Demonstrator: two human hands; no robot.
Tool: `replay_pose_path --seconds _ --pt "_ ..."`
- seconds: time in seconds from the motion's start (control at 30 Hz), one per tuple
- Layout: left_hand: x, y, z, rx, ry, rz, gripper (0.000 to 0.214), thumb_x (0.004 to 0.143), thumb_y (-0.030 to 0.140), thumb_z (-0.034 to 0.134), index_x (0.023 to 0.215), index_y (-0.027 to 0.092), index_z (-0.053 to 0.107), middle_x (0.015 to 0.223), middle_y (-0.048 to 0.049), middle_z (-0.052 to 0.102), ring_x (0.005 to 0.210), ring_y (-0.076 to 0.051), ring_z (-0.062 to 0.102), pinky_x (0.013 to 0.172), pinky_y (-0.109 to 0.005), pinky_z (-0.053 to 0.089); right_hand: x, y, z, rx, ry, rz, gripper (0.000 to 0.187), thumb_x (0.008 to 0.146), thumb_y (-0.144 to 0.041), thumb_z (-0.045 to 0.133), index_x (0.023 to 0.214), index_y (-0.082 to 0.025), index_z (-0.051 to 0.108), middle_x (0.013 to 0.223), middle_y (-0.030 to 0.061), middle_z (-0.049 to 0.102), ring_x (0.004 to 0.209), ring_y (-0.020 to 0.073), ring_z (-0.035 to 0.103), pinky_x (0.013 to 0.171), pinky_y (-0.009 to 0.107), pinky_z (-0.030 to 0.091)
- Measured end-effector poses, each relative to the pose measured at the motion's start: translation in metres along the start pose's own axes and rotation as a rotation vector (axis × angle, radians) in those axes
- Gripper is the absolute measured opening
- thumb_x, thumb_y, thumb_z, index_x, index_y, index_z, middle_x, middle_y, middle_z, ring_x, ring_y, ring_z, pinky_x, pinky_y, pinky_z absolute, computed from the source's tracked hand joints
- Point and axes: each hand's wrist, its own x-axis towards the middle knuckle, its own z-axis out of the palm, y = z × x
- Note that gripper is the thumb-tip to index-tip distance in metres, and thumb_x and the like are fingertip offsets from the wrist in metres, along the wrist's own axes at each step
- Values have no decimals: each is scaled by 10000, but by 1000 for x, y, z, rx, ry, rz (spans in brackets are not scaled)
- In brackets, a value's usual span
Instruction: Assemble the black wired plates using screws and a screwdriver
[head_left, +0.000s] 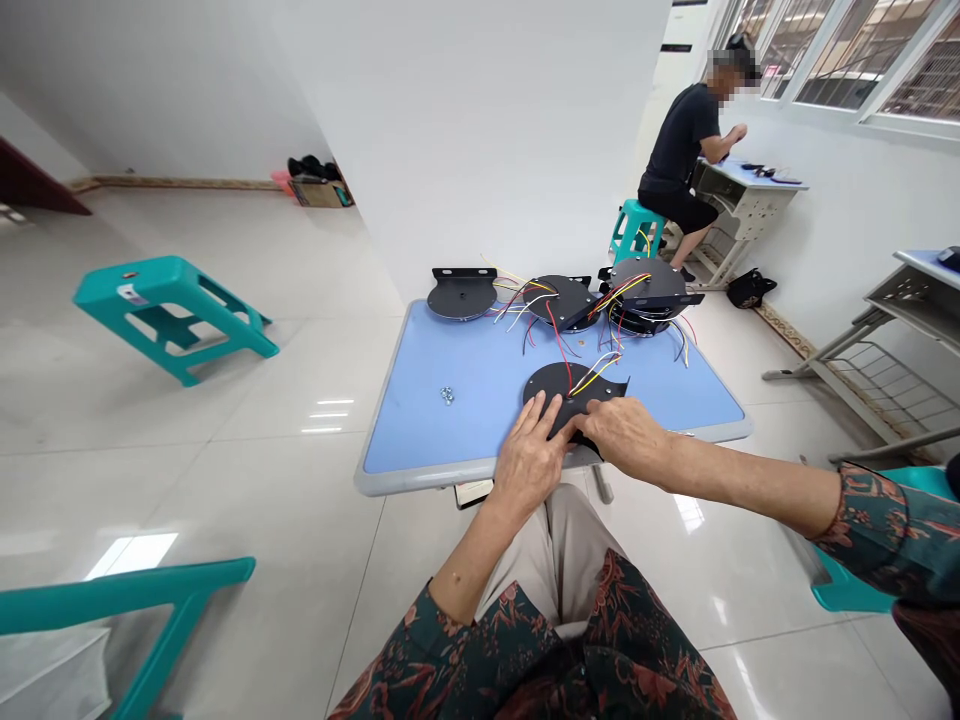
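1. Nearest the person, a matt black metal plate (559, 385), round with a flat bracket along one side, lies on the blue-topped desk (420, 480) near its grey moulded front rim. Thin red, yellow and white wires (592, 372) rise from its middle in loose curves.
2. On that plate, the left hand (529, 462) lies with its fingers spread flat, so its grip is open.
3. The right hand (622, 435) reaches in from the side with its fingers over the plate's edge. Its grip seems slightly curled, though from this angle I cannot tell whether it is pinching the metal.
4. Farther along the desk sit three more black plates: a bare one (461, 297), one trailing wires (559, 300), and another resting on a stacked pile (649, 285). A small cluster of steel nuts (447, 396) lies on the smooth blue top.
5. Beyond, a co-worker (679, 140) in black sits on a teal plastic stool (637, 228) at a second desk (750, 180). Another teal stool (169, 310) lies tipped on the glossy tiled floor (300, 500).
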Motion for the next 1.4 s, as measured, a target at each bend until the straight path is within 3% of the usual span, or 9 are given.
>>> replay_pose_path --seconds 0.17,0.27,0.37,0.43,0.5,0.6,0.73,0.83,1.4 --pt "0 -1 1 -9 1 -5 421 963 186 546 1378 229 606 1497 -154 527 1476 -330 382 1154 -574 437 5 8 0 66 24 31 246 967 -195 515 1095 -136 716 1015 168 735 936 274 710 689 294 450" --pt "1 0 1 -12 7 -1 399 965 208 560 1359 224 624 1479 -162 543 1472 -338 386 1151 -575 438 1 22 -12 220 145 127 325 1009 -369 462 1046 -123 672 891 153 723 836 260 682 659 304 423" --pt "2 1 -1 -15 10 -1 387 961 221 575 1343 219 634 1462 -164 557 1465 -344 396 1146 -584 438 -6 36 -24 660 360 118 296 1026 -388 397 1069 -160 581 743 39 639 662 170 590 626 281 407" --pt "2 1 -1 -20 4 -9 389 957 213 578 1343 222 632 1465 -158 556 1466 -342 394 1145 -592 436 -7 40 -22 1056 456 -15 276 1021 -429 389 1073 -190 517 760 -12 572 595 122 511 596 265 415" --pt "2 1 -1 -22 -2 -14 391 956 208 577 1342 220 631 1466 -157 554 1467 -341 393 1146 -596 434 -4 38 -11 1368 498 -162 293 996 -493 440 1049 -209 482 796 -31 521 593 103 473 582 261 432" --pt "2 1 -2 -16 -12 -11 392 956 211 577 1345 221 628 1471 -154 550 1465 -339 397 1148 -589 435 2 29 11 1575 635 -245 305 964 -518 531 975 -217 488 781 -46 476 608 96 449 579 258 430" --pt "2 1 -3 -10 -22 -9 389 963 212 567 1346 219 629 1479 -156 542 1466 -341 394 1158 -576 427 3 20 28 1650 871 -253 262 974 -475 555 927 -223 498 810 -35 483 602 93 417 563 260 409" --pt "1 2 -2 -21 -25 -19 386 972 219 548 1351 230 625 1490 -142 535 1475 -334 381 1161 -590 418 1 19 32 1660 969 -238 272 974 -494 554 915 -240 475 834 -27 493 606 98 429 567 267 409" --pt "2 2 -4 -11 -29 -16 379 970 220 551 1341 224 630 1478 -141 545 1462 -332 402 1166 -577 417 6 14 46 1598 1015 -269 224 1009 -443 503 915 -242 470 884 -13 519 616 93 455 583 269 431"
